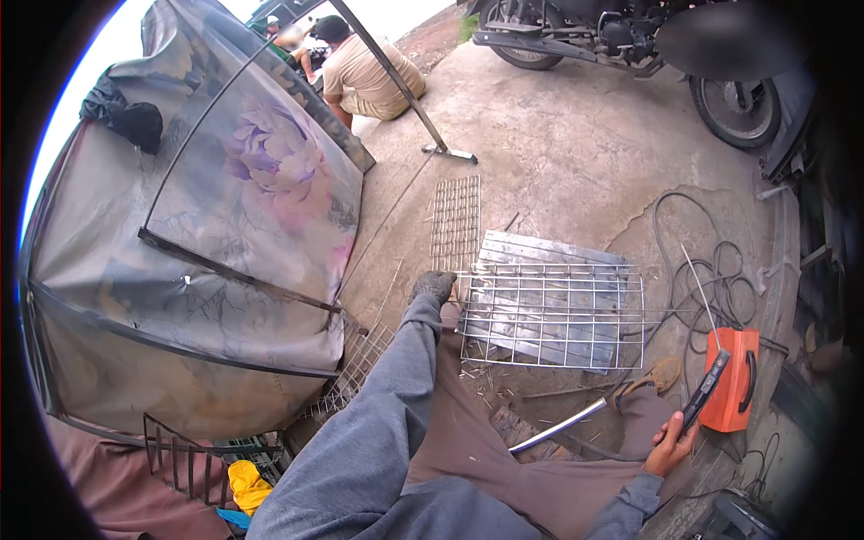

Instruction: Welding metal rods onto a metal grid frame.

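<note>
My left hand [435, 286], in a dark glove, is closed on the left corner of a wire mesh panel [552, 315]. This panel is held over a ribbed silvery metal sheet [549, 247] on the ground. My bare right hand [670, 445] grips a black welding electrode holder [706, 393]. A thin welding electrode [700, 287] sticks up from the holder's tip, apart from the mesh. Just beside the holder stands an orange welding machine [725, 412] with a black handle. A pale metal tube [560, 426] lies between my legs.
More mesh [455, 216] lies beyond the sheet. Looped black cables [720, 270] spread at right. A printed tarp [261, 207] on a metal frame fills the left. One person [373, 76] sits farther off; a motorcycle [621, 40] stands at the back right. A yellow cloth [247, 486] is at lower left.
</note>
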A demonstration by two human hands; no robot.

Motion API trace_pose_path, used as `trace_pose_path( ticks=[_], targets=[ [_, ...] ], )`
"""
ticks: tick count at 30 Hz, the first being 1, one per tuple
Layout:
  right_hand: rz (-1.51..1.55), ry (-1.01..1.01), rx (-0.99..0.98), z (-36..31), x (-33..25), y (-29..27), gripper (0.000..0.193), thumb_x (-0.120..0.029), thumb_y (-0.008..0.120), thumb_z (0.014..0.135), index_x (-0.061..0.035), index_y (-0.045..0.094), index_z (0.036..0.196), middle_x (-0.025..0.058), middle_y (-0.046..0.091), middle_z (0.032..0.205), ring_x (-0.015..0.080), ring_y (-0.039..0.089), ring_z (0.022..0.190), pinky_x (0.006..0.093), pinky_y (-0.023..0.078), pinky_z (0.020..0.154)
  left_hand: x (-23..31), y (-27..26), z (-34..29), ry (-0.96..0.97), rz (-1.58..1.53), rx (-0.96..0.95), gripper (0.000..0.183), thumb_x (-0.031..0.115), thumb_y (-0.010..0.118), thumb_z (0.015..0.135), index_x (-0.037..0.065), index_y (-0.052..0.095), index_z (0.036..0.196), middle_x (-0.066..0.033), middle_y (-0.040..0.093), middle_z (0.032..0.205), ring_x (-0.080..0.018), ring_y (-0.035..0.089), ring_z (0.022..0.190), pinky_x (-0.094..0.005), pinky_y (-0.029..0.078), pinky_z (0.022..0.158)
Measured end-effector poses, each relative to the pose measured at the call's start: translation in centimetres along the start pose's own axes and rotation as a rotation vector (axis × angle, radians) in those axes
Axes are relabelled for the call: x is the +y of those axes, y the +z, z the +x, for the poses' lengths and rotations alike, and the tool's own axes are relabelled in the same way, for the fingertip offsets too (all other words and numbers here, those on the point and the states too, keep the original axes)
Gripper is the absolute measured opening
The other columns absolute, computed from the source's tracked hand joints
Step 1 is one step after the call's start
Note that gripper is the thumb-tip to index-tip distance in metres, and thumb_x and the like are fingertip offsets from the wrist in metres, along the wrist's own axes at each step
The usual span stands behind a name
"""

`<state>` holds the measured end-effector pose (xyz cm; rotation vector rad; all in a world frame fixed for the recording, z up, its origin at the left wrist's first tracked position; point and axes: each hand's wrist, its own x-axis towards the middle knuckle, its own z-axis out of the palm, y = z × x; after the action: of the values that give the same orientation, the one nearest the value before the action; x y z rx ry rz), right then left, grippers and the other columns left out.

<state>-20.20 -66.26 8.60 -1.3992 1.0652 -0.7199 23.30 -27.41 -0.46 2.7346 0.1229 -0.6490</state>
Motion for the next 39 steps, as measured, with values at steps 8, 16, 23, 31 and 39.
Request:
trace_pose_path(
  ticks=[8, 16, 23, 31, 39],
  targets=[
    [0.031, -0.011, 0.016, -0.1, -0.1, 1.1, 0.036, -0.030, 0.063, 0.100, -0.0007, 0.057, 0.120, -0.0018, 0.046, 0.076, 0.0043, 0.039, 0.056, 0.0200, 0.033, 0.046, 1.6, -2.2, -1.7, -0.029, 0.013, 0.042, 0.055, 0.056, 0.059, 0.088, 0.014, 0.074, 0.119, -0.0163, 0.067, 0.128, -0.0370, 0.063, 0.120, -0.0437, 0.046, 0.105],
    [0.025, -0.006, -0.004, 0.0, -0.5, 1.5, 0.034, -0.029, 0.063, 0.100, -0.0009, 0.056, 0.118, -0.0015, 0.046, 0.074, 0.0042, 0.040, 0.055, 0.0203, 0.033, 0.046, -0.2, -1.5, -0.3, -0.081, -0.010, 0.040, 0.055, 0.056, 0.058, 0.089, 0.013, 0.074, 0.119, -0.0169, 0.067, 0.129, -0.0372, 0.062, 0.122, -0.0440, 0.046, 0.105],
    [0.000, -0.004, 0.045, -0.5, -0.4, -0.1, 0.035, -0.031, 0.065, 0.099, -0.0015, 0.055, 0.116, -0.0015, 0.047, 0.073, 0.0043, 0.040, 0.054, 0.0203, 0.033, 0.046, 0.7, 1.6, 1.2, 0.050, 0.132, 0.001, 0.054, 0.054, 0.059, 0.090, 0.012, 0.073, 0.119, -0.0181, 0.067, 0.129, -0.0363, 0.062, 0.121, -0.0430, 0.045, 0.106],
    [0.091, 0.040, 0.007, -0.3, -1.0, 2.2, 0.029, -0.027, 0.070, 0.095, -0.0039, 0.057, 0.107, -0.0009, 0.054, 0.072, 0.0049, 0.047, 0.053, 0.0212, 0.038, 0.048, -6.1, 0.9, 5.7, 0.187, -0.195, -0.001, 0.038, 0.042, 0.065, 0.087, 0.012, 0.078, 0.107, -0.0179, 0.073, 0.113, -0.0349, 0.070, 0.106, -0.0419, 0.053, 0.092],
    [0.091, 0.033, -0.011, -0.6, -1.6, 2.0, 0.024, -0.027, 0.068, 0.097, -0.0065, 0.057, 0.101, -0.0011, 0.053, 0.074, 0.0039, 0.046, 0.055, 0.0200, 0.039, 0.048, -7.0, 0.6, 6.3, 0.264, -0.027, 0.017, 0.038, 0.040, 0.066, 0.087, 0.011, 0.078, 0.109, -0.0178, 0.073, 0.114, -0.0339, 0.069, 0.108, -0.0416, 0.052, 0.095]
  ],
)
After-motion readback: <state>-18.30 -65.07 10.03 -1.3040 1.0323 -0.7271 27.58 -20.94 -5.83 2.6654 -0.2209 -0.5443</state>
